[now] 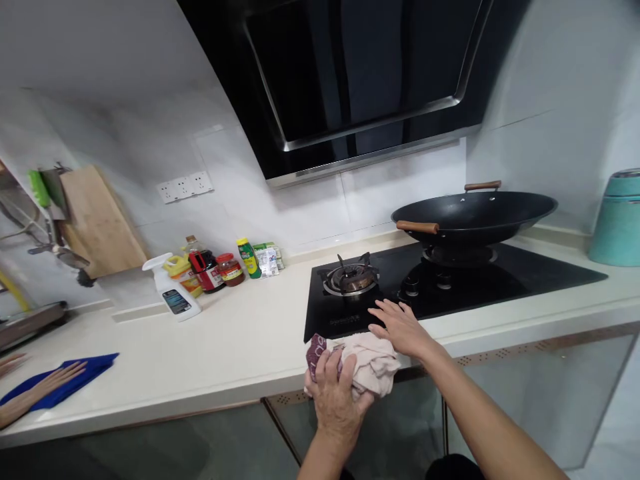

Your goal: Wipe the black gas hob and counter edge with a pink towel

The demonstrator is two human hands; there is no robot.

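Note:
My left hand (pixel 336 393) grips a crumpled pale pink cloth (pixel 374 363) with a purple printed part, at the counter's front edge. Just right of the cloth, my right hand (pixel 400 328) stretches its fingers flat over the front edge of the black gas cooktop (pixel 340 319); its wrist side is close to the cloth, and I cannot tell whether they touch. Behind the hands is the left burner (pixel 351 279). A black wok (pixel 470 215) with wooden handles sits on the right burner, beyond the control knobs (pixel 411 288).
At far left, another person's hand (pixel 63 377) lies on a blue cloth (pixel 97 367). A white spray bottle (pixel 175 293), a sauce jar (pixel 230 270) and other bottles line the wall. The range hood (pixel 370 80) hangs above. A teal container (pixel 617 223) stands at right.

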